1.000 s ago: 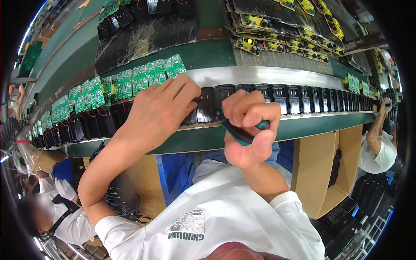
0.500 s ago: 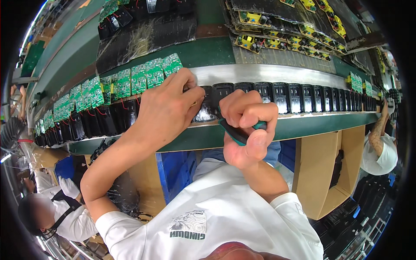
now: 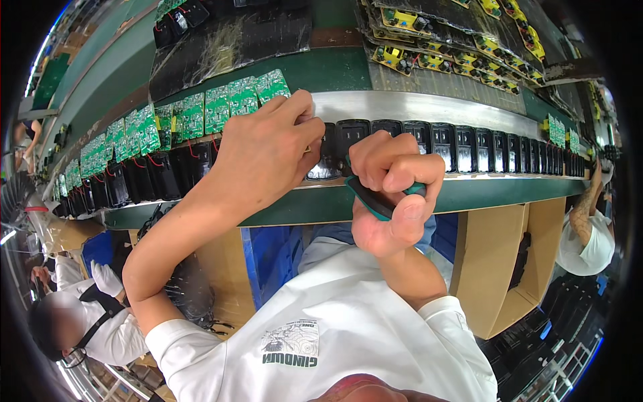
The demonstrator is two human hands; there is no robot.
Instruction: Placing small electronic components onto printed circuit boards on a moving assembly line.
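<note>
Head view: left stretch furnished, right stretch mostly bare

Your row of open, rectangular black plastic cases [image 3: 443, 149] runs along the near edge of the green worktop [image 3: 288, 209], just in front of a bright metal strip [image 3: 375, 106]. To the left of your hands, green printed circuit boards [image 3: 218, 109] lean along the far side of the row, and thin red wires [image 3: 138, 162] show between several boards and the cases; that part looks done. From your hands rightward, most cases show bare interiors, so that stretch appears left to do, though a few green boards stand near the far right end. Overall, the row seems partly worked.

Your left hand [image 3: 271, 144] reaches in from the lower left, palm down, with its wrist nearly straight and its fingers bent together over the row beside the last green board. Whether they grip anything, you cannot tell from this angle.

Your right hand [image 3: 398, 191] is raised in front of the cases, forearm rising steeply, thumb toward you. Its fingers are curled around a green-and-black handled hand tool [image 3: 368, 197], whose working end is hard to make out.
</note>
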